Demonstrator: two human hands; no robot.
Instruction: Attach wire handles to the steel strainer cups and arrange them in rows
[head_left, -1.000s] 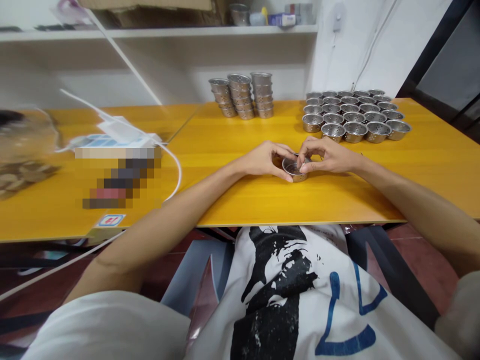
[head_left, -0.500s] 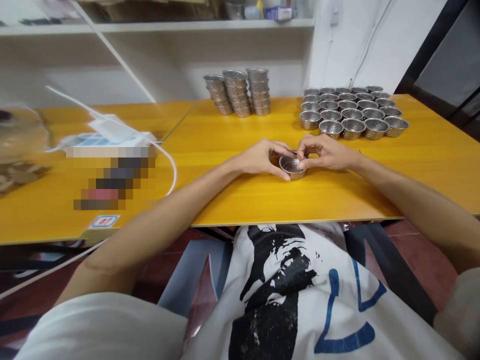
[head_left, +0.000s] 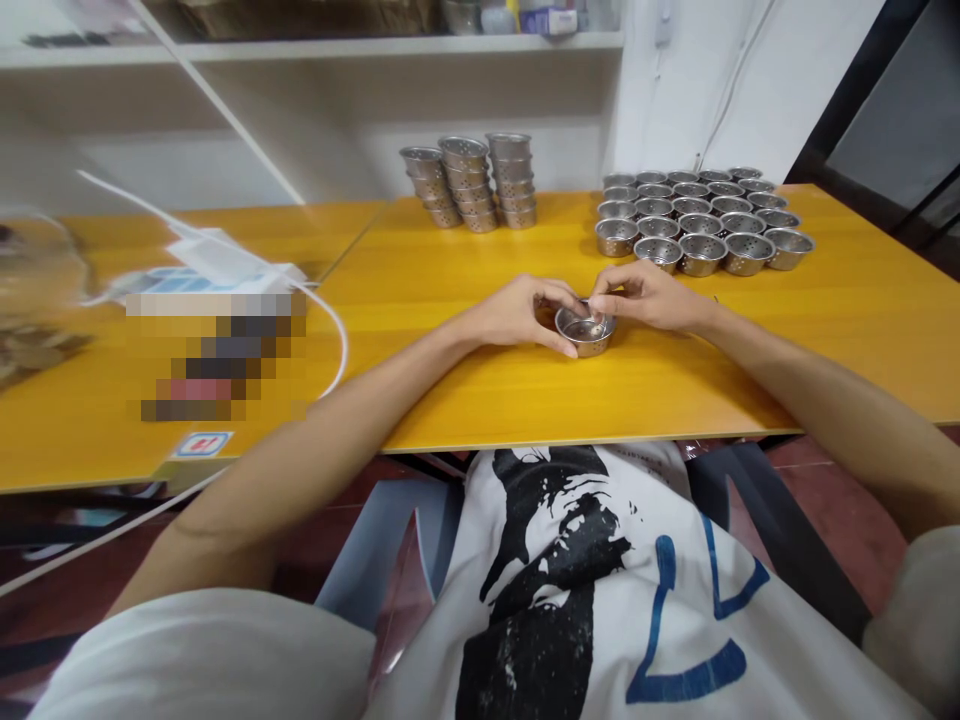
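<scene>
A small perforated metal strainer basket [head_left: 587,345] stands upright on the yellow table, between my two hands. My left hand [head_left: 517,312] grips it from the left, with the thumb at the near side and the fingers at the far side. My right hand [head_left: 654,296] is closed in a pinch at the basket's right rim, fingertips over the opening. A small pale spot shows inside the basket below those fingertips. Whatever the right fingers pinch is too small or hidden to make out.
Rows of similar baskets [head_left: 701,255] stand at the back right, and three stacks of them [head_left: 469,185] at the back middle. On the left lie a white cable [head_left: 343,345] and a white-and-blue packet [head_left: 214,258]. A shelf [head_left: 405,48] runs above the table.
My right fingertips have risen slightly from inside the basket to its rim, showing more of the inside. My left hand keeps its hold. The camera view has shifted slightly.
</scene>
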